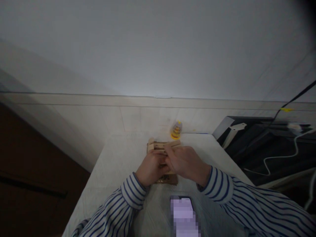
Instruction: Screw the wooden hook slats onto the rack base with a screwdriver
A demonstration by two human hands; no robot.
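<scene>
A small assembly of light wooden pieces (158, 145) lies on the white-covered table in front of me. My left hand (153, 167) rests at its near left side, fingers curled against the wood. From the right, my right hand (186, 163) meets it, with the fingers bent and pressed together over the wooden parts. A flat wooden strip (175, 143) sticks out beyond the right fingers. Under both wrists' inner side, a brown, shiny-topped part (166, 179) shows at the near edge of the assembly. My hands hide the middle of it and most fingertips.
A small clear bottle with a yellow base (176, 131) stands at the table's back edge by the wall. A phone with a lit screen (184, 214) lies near me on the white-covered table (111, 164). Dark items and a white cable (278, 158) are at the right.
</scene>
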